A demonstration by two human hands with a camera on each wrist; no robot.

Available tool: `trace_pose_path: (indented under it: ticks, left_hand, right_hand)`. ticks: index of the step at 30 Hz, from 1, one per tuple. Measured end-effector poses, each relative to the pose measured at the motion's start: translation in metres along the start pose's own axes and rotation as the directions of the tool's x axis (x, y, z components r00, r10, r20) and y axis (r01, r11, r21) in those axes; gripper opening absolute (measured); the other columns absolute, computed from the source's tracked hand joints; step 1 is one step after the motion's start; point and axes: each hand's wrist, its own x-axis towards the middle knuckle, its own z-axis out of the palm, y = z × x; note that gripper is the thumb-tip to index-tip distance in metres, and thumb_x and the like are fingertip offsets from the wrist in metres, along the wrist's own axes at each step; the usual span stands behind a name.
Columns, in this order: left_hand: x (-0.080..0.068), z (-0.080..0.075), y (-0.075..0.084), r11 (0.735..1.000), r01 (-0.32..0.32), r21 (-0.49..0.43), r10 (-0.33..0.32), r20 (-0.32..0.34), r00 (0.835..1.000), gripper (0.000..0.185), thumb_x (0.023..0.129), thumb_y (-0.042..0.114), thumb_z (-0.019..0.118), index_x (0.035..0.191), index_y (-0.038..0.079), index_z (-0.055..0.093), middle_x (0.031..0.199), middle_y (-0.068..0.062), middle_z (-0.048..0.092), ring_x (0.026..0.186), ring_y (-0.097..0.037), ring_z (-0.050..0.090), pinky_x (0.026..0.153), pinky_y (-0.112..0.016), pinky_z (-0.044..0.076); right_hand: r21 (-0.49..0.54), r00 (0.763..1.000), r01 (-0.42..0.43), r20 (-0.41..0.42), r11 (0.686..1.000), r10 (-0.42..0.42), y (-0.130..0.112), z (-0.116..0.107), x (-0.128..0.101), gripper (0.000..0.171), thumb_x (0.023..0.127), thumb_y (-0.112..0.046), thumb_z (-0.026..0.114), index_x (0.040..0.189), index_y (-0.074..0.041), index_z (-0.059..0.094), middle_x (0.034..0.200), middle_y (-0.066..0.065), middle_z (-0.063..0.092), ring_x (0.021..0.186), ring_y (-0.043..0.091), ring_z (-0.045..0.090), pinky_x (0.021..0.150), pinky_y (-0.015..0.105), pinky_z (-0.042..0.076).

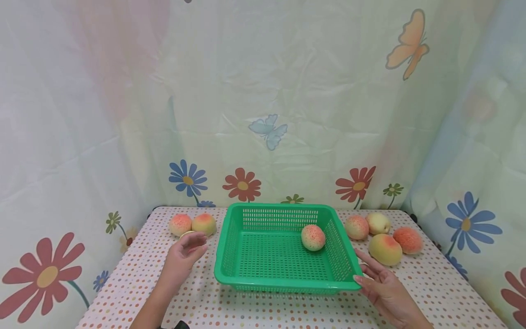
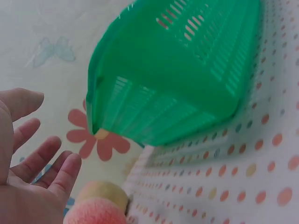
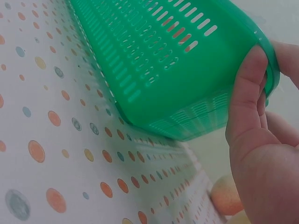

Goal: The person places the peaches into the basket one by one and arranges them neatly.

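Note:
A green plastic basket point(image 1: 283, 284) with slotted walls sits on the table, and one pink-and-cream peach point(image 1: 313, 237) lies inside it toward the right. My right hand point(image 1: 384, 288) pinches the rim at the basket's near right corner; the right wrist view shows the thumb point(image 3: 252, 70) against the outer wall and fingers at the rim. To the left of the basket, apart from it, my left hand point(image 1: 184, 256) is raised with loosely bent fingers and holds nothing. Just beyond that hand lie a pink peach point(image 1: 180, 224) and a yellow-red peach point(image 1: 204, 224), with a third pale one mostly hidden behind the fingers.
Several more fruits lie right of the basket: a pink peach point(image 1: 356, 227), a pale yellow one point(image 1: 378, 223), a yellow-green one point(image 1: 385, 250) and a red one point(image 1: 408, 240). A dotted cloth point(image 1: 263, 315) covers the table. Behind it hangs a flower-printed curtain point(image 1: 296, 173).

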Motion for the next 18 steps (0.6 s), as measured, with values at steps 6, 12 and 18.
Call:
trace_pose_path:
  ticks: [6, 12, 18]
  left_hand:
    - [0.007, -0.010, -0.013, 0.998, 0.034, 0.060, -0.031, -0.040, 0.999, 0.047, 0.094, 0.027, 0.076, 0.135, 0.011, 0.061, 0.135, -0.010, 0.064, 0.127, -0.025, 0.060, 0.095, -0.009, 0.048]
    - [0.012, -0.019, -0.022, 0.997, 0.041, 0.068, -0.035, -0.082, 0.996, 0.047, 0.095, 0.028, 0.074, 0.136, 0.009, 0.060, 0.139, -0.012, 0.060, 0.133, -0.029, 0.055, 0.095, -0.006, 0.046]
    - [0.014, -0.026, -0.027, 0.997, 0.044, 0.064, -0.036, -0.122, 0.992, 0.044, 0.099, 0.021, 0.070, 0.138, 0.007, 0.057, 0.141, -0.015, 0.058, 0.136, -0.029, 0.053, 0.094, -0.003, 0.044]
  right_hand:
    - [0.000, 1.000, 0.016, 0.026, 1.000, -0.016, 0.000, -0.001, 0.000, 0.058, 0.103, -0.001, 0.055, 0.141, -0.045, 0.052, 0.122, -0.005, 0.064, 0.107, 0.011, 0.068, 0.091, 0.027, 0.061]
    - [0.015, 0.998, 0.028, 0.058, 0.999, -0.029, 0.000, -0.001, 0.000, 0.058, 0.104, 0.000, 0.053, 0.142, -0.044, 0.052, 0.122, -0.005, 0.065, 0.108, 0.011, 0.068, 0.091, 0.028, 0.061]
    - [0.011, 0.998, 0.027, 0.052, 1.000, -0.028, 0.000, 0.000, -0.001, 0.058, 0.103, 0.000, 0.054, 0.142, -0.044, 0.052, 0.121, -0.004, 0.065, 0.107, 0.011, 0.069, 0.091, 0.028, 0.061]
